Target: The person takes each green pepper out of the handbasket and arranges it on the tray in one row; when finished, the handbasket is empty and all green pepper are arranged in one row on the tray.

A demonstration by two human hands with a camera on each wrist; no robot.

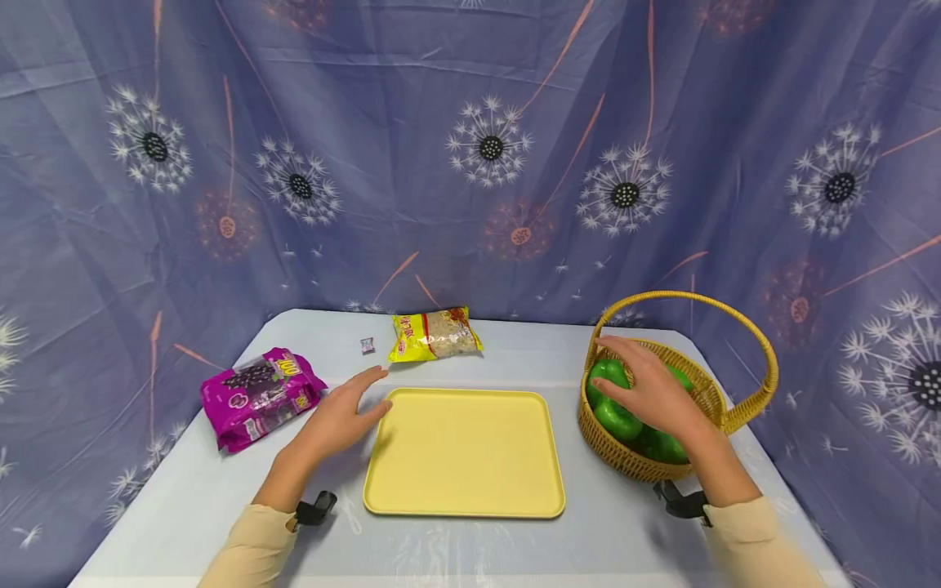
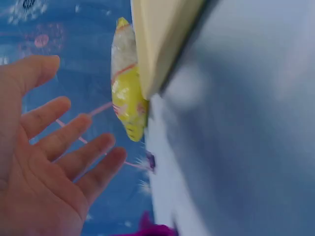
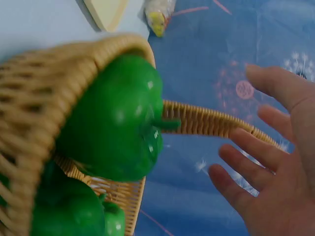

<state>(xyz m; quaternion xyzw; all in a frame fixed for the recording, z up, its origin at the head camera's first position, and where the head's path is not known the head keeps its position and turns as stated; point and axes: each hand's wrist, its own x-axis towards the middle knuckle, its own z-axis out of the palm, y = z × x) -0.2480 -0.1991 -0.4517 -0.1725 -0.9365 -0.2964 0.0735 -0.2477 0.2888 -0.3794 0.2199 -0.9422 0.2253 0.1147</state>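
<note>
My right hand (image 1: 647, 385) hovers over a wicker basket (image 1: 625, 459) of green bell peppers (image 1: 617, 420), fingers spread and holding nothing. In the right wrist view one large pepper (image 3: 115, 118) bulges at the basket's rim, apart from the fingers (image 3: 251, 147). My left hand (image 1: 341, 416) is in the air by the left edge of a yellow tray (image 1: 465, 453), with bare, relaxed fingers in the left wrist view (image 2: 54, 152). The tray's surface holds nothing. Nearest the left hand on its outer side lies a purple snack package (image 1: 260, 396).
Behind the tray lies a yellow bag (image 1: 435, 335) with a clear window. A tiny wrapped packet (image 1: 367, 345) is left of it. The basket's tall arched handle (image 1: 760, 351) rises beside the right hand. A blue dandelion-print curtain (image 1: 412, 163) encloses the white table (image 1: 515, 547).
</note>
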